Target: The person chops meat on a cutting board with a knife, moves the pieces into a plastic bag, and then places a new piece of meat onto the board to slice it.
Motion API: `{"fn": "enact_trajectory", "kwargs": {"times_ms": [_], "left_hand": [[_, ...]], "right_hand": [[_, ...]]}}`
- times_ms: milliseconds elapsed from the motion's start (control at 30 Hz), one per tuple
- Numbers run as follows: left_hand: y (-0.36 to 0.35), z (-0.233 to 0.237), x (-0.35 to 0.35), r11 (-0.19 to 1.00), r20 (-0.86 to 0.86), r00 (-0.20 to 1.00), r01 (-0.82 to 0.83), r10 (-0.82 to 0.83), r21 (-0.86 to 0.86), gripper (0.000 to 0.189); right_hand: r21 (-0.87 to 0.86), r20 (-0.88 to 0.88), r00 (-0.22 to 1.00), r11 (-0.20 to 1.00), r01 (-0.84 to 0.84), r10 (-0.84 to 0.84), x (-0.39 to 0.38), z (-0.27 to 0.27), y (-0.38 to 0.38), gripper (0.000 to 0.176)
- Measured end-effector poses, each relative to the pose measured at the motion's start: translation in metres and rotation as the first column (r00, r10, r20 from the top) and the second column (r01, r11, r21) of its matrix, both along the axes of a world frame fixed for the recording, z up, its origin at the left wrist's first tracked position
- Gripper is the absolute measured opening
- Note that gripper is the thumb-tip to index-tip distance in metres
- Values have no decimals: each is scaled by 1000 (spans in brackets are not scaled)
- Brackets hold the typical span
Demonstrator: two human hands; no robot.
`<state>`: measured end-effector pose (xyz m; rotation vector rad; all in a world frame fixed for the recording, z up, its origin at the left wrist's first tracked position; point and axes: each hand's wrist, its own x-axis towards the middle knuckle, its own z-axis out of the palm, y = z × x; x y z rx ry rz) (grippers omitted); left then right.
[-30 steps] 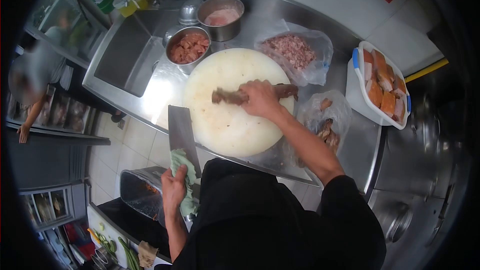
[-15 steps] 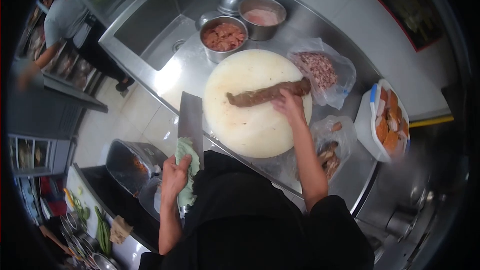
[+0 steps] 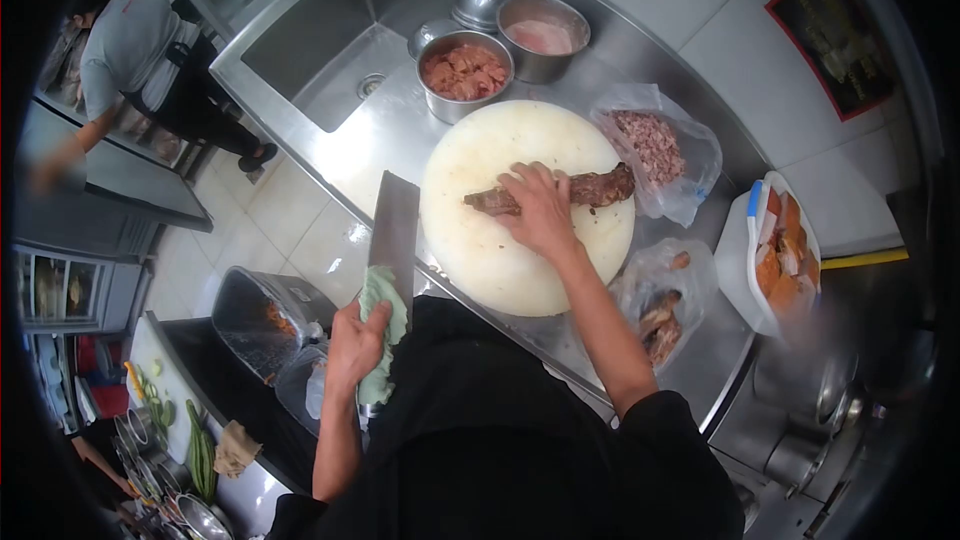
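Note:
A long dark strip of meat [image 3: 600, 187] lies across the round white chopping board [image 3: 500, 270]. My right hand [image 3: 545, 210] rests over its left-middle part, fingers bent round it. Off the board's left side, my left hand [image 3: 357, 345] grips a cleaver [image 3: 397, 225] with a pale green cloth [image 3: 380, 340] bunched about it. The broad blade points away from me, and the end of the handle shows below the cloth.
Behind the board stand metal pots of cut meat [image 3: 465, 72] and pinkish liquid [image 3: 540, 37], beside a sink [image 3: 330, 80]. Bags of chopped meat [image 3: 650, 145] and meat pieces [image 3: 655, 325] lie right, near a white tub [image 3: 740, 265]. A bin [image 3: 235, 305] and another person [image 3: 150, 40] are left.
My right hand has shifted left along the meat, from its right part to over its left-middle. The meat now shows a rougher, darker surface. My left hand still holds the cleaver and cloth.

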<state>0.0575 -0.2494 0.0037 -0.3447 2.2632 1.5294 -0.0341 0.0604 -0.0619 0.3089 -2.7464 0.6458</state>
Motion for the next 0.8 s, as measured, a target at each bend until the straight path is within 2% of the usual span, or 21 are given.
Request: {"fn": "enact_trajectory", "kwargs": {"times_ms": [33,67,267,300,367,433,500,533,600,633,700,767,800], "left_hand": [[0,4,2,1000,7,1000,-11,11,9,30],[0,6,5,999,16,1000,-26,26,19,31],[6,14,5,1000,19,1000,16,-16,-27,31],[6,13,5,999,16,1000,15,-15,-29,31],[7,8,6,998,9,999,31,-31,-50,32],[9,8,6,999,15,1000,26,-25,-45,33],[9,7,6,999,28,999,29,-28,-44,33],[9,5,5,998,15,999,32,-31,-56,33],[8,5,4,996,-1,999,40,-41,-73,32],[8,5,5,996,9,999,35,-34,-81,32],[7,6,5,995,17,999,32,-31,-89,32],[7,6,7,996,31,999,21,-19,-81,33],[7,6,8,997,29,1000,15,-13,-81,33]], "right_hand": [[62,-1,1000,998,-14,14,-2,-3,8,46],[-10,165,985,999,-45,46,-2,-6,16,49],[-5,374,916,988,-154,144,14,5,19,50],[-6,372,917,988,-155,146,20,8,21,50],[-39,170,960,975,-219,222,30,13,26,50],[-87,172,965,978,-188,200,31,7,39,54],[-190,435,863,963,-192,258,22,6,52,58],[-195,433,864,963,-186,255,17,14,51,58],[-138,580,773,966,-217,257,4,32,51,55],[-143,577,776,967,-212,255,-2,28,55,55],[-172,389,836,922,-346,386,-15,23,63,47],[-124,452,828,943,-310,332,-19,23,63,47],[-121,373,870,947,-299,322,-20,12,63,50]]}}
